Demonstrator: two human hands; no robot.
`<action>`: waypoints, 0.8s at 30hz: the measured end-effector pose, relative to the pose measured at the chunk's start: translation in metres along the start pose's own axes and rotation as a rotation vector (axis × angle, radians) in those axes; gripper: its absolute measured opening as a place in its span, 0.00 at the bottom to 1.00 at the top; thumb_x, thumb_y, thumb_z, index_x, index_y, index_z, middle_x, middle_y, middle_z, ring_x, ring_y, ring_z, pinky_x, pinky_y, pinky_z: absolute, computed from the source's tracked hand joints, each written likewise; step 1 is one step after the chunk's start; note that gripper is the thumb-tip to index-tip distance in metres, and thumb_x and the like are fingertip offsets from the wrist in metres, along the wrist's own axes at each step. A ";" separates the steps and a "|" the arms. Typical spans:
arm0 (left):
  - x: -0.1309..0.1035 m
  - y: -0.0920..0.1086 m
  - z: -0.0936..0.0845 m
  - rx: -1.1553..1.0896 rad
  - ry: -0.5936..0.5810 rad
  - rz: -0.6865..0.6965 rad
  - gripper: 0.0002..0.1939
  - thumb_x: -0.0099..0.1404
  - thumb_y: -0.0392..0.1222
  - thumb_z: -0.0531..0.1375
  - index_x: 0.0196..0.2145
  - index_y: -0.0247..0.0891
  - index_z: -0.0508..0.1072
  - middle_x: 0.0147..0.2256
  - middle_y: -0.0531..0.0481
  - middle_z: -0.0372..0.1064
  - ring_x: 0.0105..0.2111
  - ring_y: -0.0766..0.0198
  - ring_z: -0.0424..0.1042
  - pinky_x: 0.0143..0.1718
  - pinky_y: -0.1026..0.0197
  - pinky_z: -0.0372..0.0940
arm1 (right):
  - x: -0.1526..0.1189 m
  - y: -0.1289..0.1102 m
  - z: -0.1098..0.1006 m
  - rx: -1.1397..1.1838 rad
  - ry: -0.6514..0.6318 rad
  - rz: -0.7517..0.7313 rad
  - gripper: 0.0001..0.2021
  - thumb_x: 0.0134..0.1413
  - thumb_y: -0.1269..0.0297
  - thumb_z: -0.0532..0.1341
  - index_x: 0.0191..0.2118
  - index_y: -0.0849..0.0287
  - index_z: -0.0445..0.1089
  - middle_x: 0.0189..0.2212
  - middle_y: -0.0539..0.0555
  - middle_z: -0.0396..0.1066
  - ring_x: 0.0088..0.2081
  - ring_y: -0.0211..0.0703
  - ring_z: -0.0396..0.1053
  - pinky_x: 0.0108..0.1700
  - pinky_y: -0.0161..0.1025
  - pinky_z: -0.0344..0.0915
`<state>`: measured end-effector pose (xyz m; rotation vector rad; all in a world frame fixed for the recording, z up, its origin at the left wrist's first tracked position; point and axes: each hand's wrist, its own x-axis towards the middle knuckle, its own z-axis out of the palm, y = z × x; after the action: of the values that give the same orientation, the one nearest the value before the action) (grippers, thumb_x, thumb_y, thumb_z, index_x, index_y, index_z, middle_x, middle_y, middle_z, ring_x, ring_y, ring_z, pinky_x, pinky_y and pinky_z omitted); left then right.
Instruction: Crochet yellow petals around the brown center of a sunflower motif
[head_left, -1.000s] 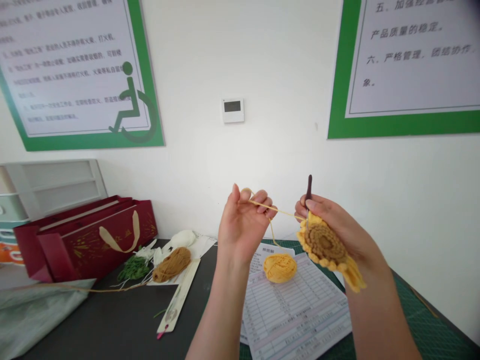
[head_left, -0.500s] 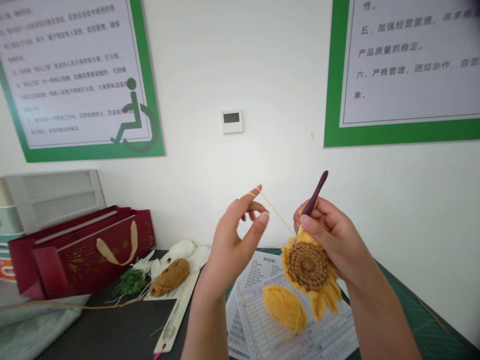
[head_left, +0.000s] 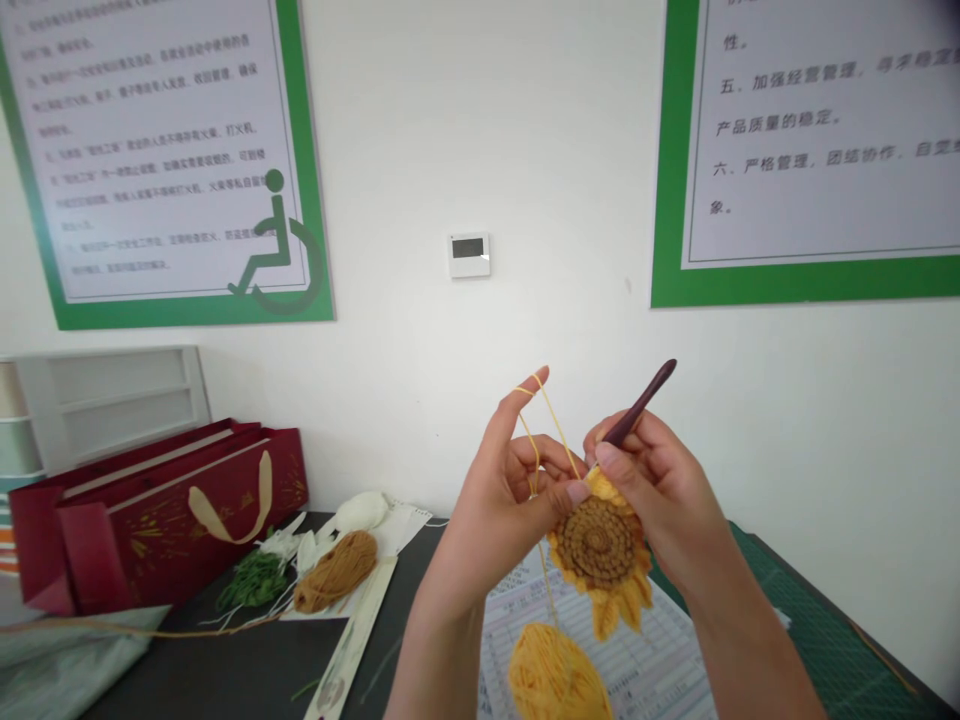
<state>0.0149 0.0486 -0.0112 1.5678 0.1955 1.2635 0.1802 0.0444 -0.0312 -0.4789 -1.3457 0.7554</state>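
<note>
Between my hands hangs a crocheted sunflower, with a brown round centre and yellow petals along part of its rim. My right hand grips a dark purple crochet hook and the flower's upper edge; the hook's tip is hidden at the stitches. My left hand pinches the flower's upper left edge between thumb and fingers. Its index finger points up, with yellow yarn looped over it and running down to the flower. Another strand drops to a yellow yarn ball lying on printed sheets.
On the dark table at left stand a red gift bag, green yarn, a brown yarn skein and a white yarn bundle. A green cutting mat lies at right. Behind is a white wall.
My left hand has moved right to the flower and its thumb and fingers have closed on the edge. The hook leans further right. The camera view has shifted slightly.
</note>
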 end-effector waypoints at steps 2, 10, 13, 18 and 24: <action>0.001 0.001 -0.003 -0.037 -0.023 0.009 0.46 0.64 0.28 0.69 0.71 0.53 0.54 0.34 0.52 0.76 0.33 0.66 0.70 0.36 0.62 0.62 | -0.001 0.001 0.000 0.010 -0.001 0.002 0.09 0.63 0.56 0.66 0.39 0.53 0.69 0.32 0.46 0.69 0.29 0.30 0.66 0.29 0.26 0.64; 0.000 0.002 -0.005 -0.142 -0.129 0.022 0.51 0.64 0.24 0.68 0.71 0.60 0.49 0.38 0.51 0.77 0.34 0.67 0.73 0.38 0.61 0.64 | -0.002 -0.001 0.002 0.082 0.012 -0.021 0.07 0.65 0.56 0.64 0.39 0.52 0.68 0.33 0.47 0.67 0.29 0.33 0.63 0.30 0.29 0.63; 0.001 0.002 -0.004 -0.146 -0.125 0.026 0.52 0.63 0.24 0.69 0.72 0.60 0.47 0.37 0.52 0.76 0.33 0.68 0.72 0.35 0.62 0.63 | -0.003 -0.003 0.002 0.138 -0.010 -0.010 0.06 0.65 0.57 0.63 0.39 0.51 0.68 0.34 0.48 0.67 0.30 0.35 0.63 0.31 0.31 0.63; 0.000 0.002 0.002 -0.121 -0.060 0.033 0.54 0.61 0.26 0.71 0.72 0.56 0.45 0.35 0.52 0.76 0.34 0.66 0.72 0.36 0.62 0.63 | -0.003 -0.003 0.004 0.178 -0.010 -0.021 0.06 0.64 0.58 0.64 0.40 0.51 0.67 0.33 0.48 0.68 0.30 0.36 0.64 0.31 0.33 0.64; 0.000 0.000 0.006 -0.084 0.042 0.044 0.55 0.61 0.29 0.72 0.72 0.57 0.44 0.34 0.53 0.75 0.31 0.66 0.70 0.33 0.62 0.62 | 0.000 -0.005 -0.004 0.023 0.042 -0.189 0.05 0.64 0.61 0.65 0.39 0.51 0.68 0.36 0.49 0.69 0.35 0.39 0.67 0.35 0.35 0.64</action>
<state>0.0200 0.0448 -0.0107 1.4815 0.1336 1.3232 0.1851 0.0415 -0.0284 -0.3417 -1.3211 0.6017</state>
